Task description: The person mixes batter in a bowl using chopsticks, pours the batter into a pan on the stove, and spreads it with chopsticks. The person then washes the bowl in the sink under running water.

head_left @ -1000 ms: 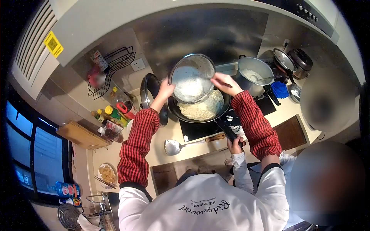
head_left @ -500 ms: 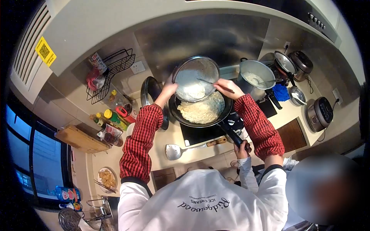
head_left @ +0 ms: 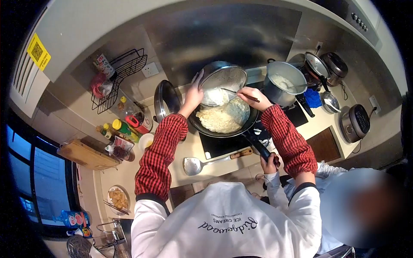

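Observation:
My left hand (head_left: 192, 98) grips the rim of a metal bowl (head_left: 234, 77), tilted over the frying pan (head_left: 253, 119). My right hand (head_left: 255, 98) is closed on chopsticks (head_left: 248, 96), whose tips reach into the bowl. White, wet-looking mixture (head_left: 218, 97) lies at the bowl's lower edge. In the pan spreads a pale yellowish, lumpy layer of food (head_left: 223, 117). Another person's hand (head_left: 270, 163) holds the pan's black handle (head_left: 256, 145); the pan sits on the dark cooktop.
A pot (head_left: 284, 79) with pale contents stands right of the pan. Left are a dark lid (head_left: 167, 101), a small white bowl (head_left: 145, 141) and sauce bottles (head_left: 124, 129). A spatula (head_left: 193, 166) lies in front, a plate of food (head_left: 117, 198) at lower left. The other person stands close at right.
The bowl is tipped further, its mouth turned more toward the pan, with the white mixture at its lower edge. The chopsticks' tips are now by that mixture. The view has shifted slightly.

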A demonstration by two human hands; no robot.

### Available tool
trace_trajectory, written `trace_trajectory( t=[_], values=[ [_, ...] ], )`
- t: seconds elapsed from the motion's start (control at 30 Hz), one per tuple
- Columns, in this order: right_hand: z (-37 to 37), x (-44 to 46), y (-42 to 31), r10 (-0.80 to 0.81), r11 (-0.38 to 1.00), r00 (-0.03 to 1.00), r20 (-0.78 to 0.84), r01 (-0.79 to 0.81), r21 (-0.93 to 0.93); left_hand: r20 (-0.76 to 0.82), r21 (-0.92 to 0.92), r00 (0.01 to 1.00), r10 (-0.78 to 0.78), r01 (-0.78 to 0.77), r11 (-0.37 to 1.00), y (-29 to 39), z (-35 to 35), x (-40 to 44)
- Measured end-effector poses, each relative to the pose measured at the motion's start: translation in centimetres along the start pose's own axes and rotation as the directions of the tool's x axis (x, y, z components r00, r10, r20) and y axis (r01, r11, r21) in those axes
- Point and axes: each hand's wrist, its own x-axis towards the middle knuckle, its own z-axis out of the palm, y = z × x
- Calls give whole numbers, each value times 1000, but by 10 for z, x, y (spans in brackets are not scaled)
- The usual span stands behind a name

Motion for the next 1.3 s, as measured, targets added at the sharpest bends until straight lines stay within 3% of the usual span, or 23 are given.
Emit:
trace_trajectory(
  t=[0.2, 0.33, 0.53, 0.63, 0.7, 0.77, 0.8, 0.83, 0.97, 1.03, 1.1, 1.17, 1.23, 1.3],
  values=[
    [2, -5, -6, -58, 998, 997, 54, 59, -11, 29, 33, 999, -28, 27, 999, 26, -5, -3],
    [0, -6, -13, -70, 997, 994, 84, 73, -39, 44, 124, 998, 38, -44, 991, 40, -8, -5],
    [2, -8, -23, -60, 997, 998, -9, 59, -41, 82, 196, 995, 62, -77, 978, 66, -17, -11],
    [4, -19, -21, -70, 997, 992, 103, 73, -31, 84, 198, 993, 82, -97, 975, 75, -24, -14],
    [3, -24, -24, 0, 1000, 953, 304, -5, 17, 80, 200, 993, 92, -106, 974, 74, -26, -15],
    [-9, -22, -30, -37, 999, 964, 262, 34, 17, 32, 261, 979, 204, -205, 943, 68, -25, -16],
    [3, -20, -32, -123, 991, 991, -43, 121, -55, -2, 279, 960, 279, -268, 922, 69, -25, -15],
    [4, -20, -32, -121, 989, 989, -82, 113, -95, -1, 277, 961, 277, -266, 923, 71, -25, -15],
    [13, -23, -31, -171, 972, 975, 143, 191, -134, 20, 314, 972, 234, -228, 922, 72, -27, -13],
    [7, -19, -39, -121, 979, 977, 174, 147, -140, -5, 363, 951, 310, -287, 886, 72, -26, -14],
    [5, -12, -42, -78, 976, 993, -87, 58, -211, 10, 329, 965, 261, -250, 910, 74, -27, -15],
    [12, -16, -34, -61, 977, 995, -75, 44, -206, 29, 297, 976, 216, -215, 930, 76, -28, -17],
    [11, -19, -29, -126, 983, 957, 260, 155, -93, 37, 304, 981, 191, -193, 933, 77, -29, -17],
    [10, -19, -31, -141, 986, 966, 216, 156, -57, 43, 305, 982, 184, -188, 934, 73, -27, -16]
  ],
)
